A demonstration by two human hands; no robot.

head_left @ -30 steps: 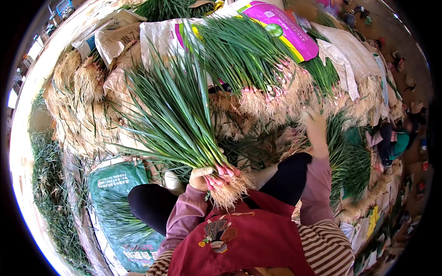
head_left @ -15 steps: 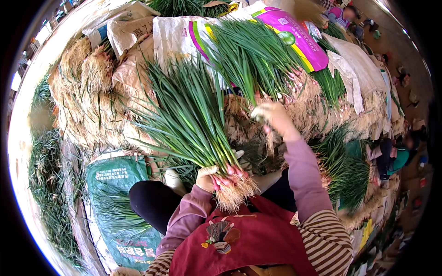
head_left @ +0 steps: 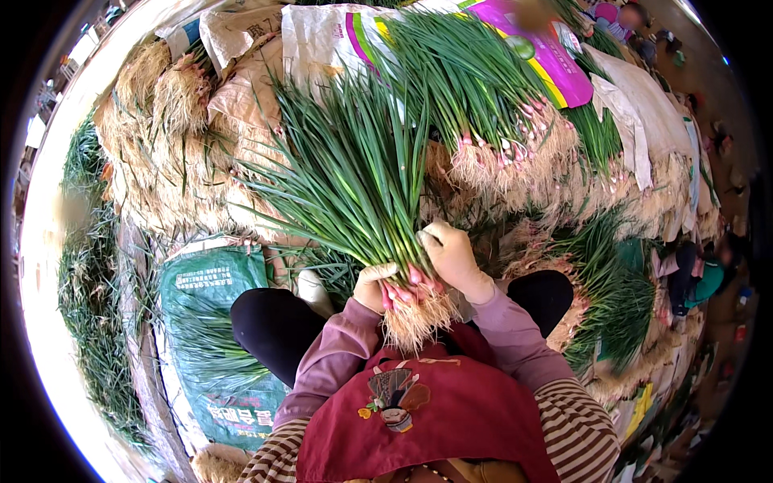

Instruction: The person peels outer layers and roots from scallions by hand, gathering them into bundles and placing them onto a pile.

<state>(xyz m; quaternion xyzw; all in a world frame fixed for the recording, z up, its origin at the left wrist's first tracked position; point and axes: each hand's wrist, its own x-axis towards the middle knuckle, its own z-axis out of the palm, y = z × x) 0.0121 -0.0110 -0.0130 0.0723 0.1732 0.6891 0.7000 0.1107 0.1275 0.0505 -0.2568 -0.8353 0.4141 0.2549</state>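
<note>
A thick bunch of scallions [head_left: 366, 181] with pink bulbs and pale stringy roots is held upright in front of my lap, its green leaves fanning away from me. My left hand [head_left: 373, 287], in a pale glove, is closed round the bunch's left side just above the bulbs. My right hand [head_left: 456, 256], gloved too, presses against the bunch's right side with curled fingers, closed on scallion stalks there. Some of its fingertips are hidden. Beyond the hands lies a pile of loose scallions [head_left: 475, 88], roots toward me.
Stacked scallion bundles with dense roots [head_left: 169, 185] form a bank ahead. A purple and white sack [head_left: 564, 72] lies on top. Left of me is a green sack [head_left: 213, 278] with scallions on it; more scallions [head_left: 612, 298] lie to the right. People sit at the far right.
My right hand has come back from the loose pile, with a scallion, to the bunch in my left hand. The left hand still grips the bunch.
</note>
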